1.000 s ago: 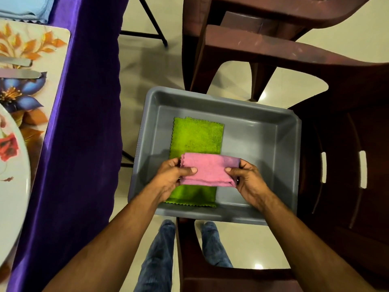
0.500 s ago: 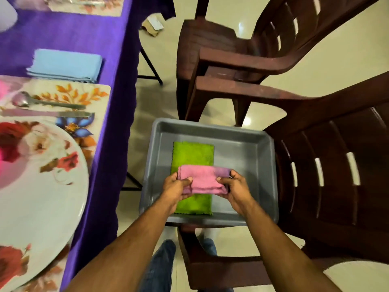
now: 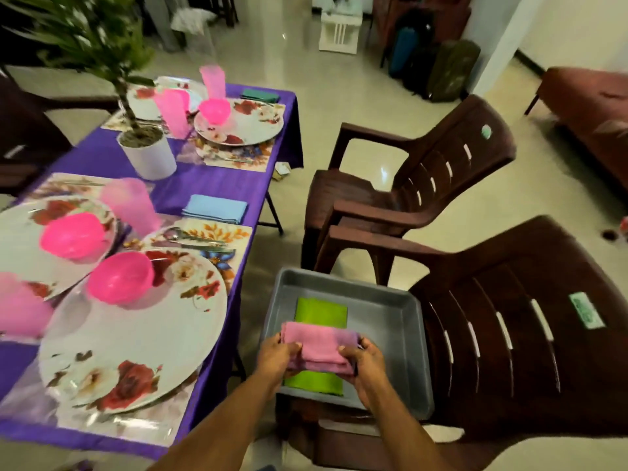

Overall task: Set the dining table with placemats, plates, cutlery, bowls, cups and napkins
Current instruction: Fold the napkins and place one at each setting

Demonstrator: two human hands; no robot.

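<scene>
Both hands keep their grip on the folded pink napkin (image 3: 319, 346): the left hand (image 3: 277, 355) pinches its left end, thumb on top, and the right hand (image 3: 365, 360) pinches the right end the same way, fingers curled under the cloth; against a second ago the hold itself is unchanged, but the head has lifted from the grey tub (image 3: 404, 321) toward the tabletop (image 3: 204, 185), so the place settings now fill the left of the view; I judge the napkin is about to be carried out of the tub to a setting that lacks one; it hangs just above the green napkin (image 3: 321, 312), which lies flat on the tub floor; the pink napkin's long axis runs left to right between the hands, crosswise to the green one, whose long axis runs away from the person; a blue napkin (image 3: 215, 209) already lies beside the near placemat (image 3: 234, 234); the tub sits on the seat of a brown chair (image 3: 509, 334)
</scene>
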